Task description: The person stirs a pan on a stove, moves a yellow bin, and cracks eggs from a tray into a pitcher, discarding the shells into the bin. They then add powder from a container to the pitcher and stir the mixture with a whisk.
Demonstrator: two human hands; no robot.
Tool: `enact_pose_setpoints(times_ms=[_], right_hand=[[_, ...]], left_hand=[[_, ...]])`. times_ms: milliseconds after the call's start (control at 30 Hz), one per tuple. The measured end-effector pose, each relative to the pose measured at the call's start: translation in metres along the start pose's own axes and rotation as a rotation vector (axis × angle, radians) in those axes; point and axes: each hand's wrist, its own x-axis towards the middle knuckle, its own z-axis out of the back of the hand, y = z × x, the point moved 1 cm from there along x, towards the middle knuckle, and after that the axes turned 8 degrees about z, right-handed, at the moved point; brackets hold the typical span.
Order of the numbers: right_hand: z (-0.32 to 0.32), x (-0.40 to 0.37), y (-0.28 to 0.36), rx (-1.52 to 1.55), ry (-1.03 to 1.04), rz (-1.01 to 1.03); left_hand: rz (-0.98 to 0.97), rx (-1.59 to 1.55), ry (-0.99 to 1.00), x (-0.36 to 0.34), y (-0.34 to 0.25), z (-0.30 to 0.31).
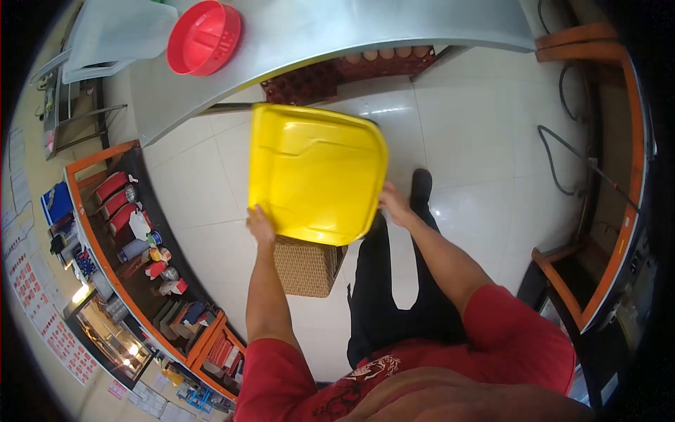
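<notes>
Between my two hands is a large yellow plastic lid (pixel 320 172) with rounded corners and a raised pattern, held out over the floor. My left hand (pixel 261 226) grips its lower left corner, with the thumb on top. At its right edge, my right hand (pixel 396 202) is closed on the rim; part of those fingers is hidden behind it. Just below the lid, and partly covered by it, stands a brown woven basket (pixel 306 267) on the tiles.
A metal table (pixel 302 28) across the top carries a red round plastic dish (pixel 204 39) and a translucent container (pixel 116 39). Egg trays (pixel 351 70) sit beneath it. An orange-edged shelf (pixel 133 246) stands left; an orange-framed unit (pixel 629 176) and cables are right.
</notes>
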Motion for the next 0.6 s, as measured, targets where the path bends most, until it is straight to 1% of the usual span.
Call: enact_pose_setpoints(times_ms=[33, 100, 167, 233, 267, 300, 367, 400, 433, 467, 567, 600], right_hand=[[0.016, -0.023, 0.004, 0.074, -0.058, 0.017], [0.053, -0.046, -0.003, 0.024, -0.111, 0.058], [0.097, -0.069, -0.021, 0.148, -0.221, 0.010], [0.133, -0.094, -0.034, 0.200, -0.344, -0.049], [0.142, -0.104, -0.036, 0.226, -0.411, -0.081], [0.144, -0.113, -0.030, 0.272, -0.411, -0.091], [0.147, -0.132, -0.014, 0.365, -0.411, -0.115], [0.151, -0.131, -0.019, 0.426, -0.389, -0.088], [0.159, -0.125, -0.030, 0.481, -0.361, -0.063], [0.163, -0.124, -0.037, 0.537, -0.332, -0.048], [0.141, -0.107, -0.022, 0.705, -0.301, 0.051], [0.137, -0.096, -0.024, 0.730, -0.332, 0.038]], left_hand=[[-0.065, 0.089, 0.009, -0.015, -0.020, -0.007], [-0.217, 0.154, 0.041, -0.041, -0.061, -0.027], [-0.436, 0.127, 0.113, -0.070, -0.103, -0.042], [-0.658, -0.318, 0.221, -0.106, -0.145, -0.053], [-0.576, -0.295, 0.156, -0.119, -0.152, -0.073], [-0.495, -0.272, 0.095, -0.133, -0.158, -0.095], [-0.049, -0.482, 0.587, -0.170, -0.178, -0.126], [0.188, -0.577, 0.825, -0.191, -0.189, -0.140], [0.050, -0.746, 0.961, -0.216, -0.201, -0.148], [-0.056, -0.695, 0.958, -0.224, -0.208, -0.150], [-0.381, -0.512, 0.938, -0.225, -0.242, -0.154], [-0.491, -0.448, 0.930, -0.226, -0.252, -0.155]])
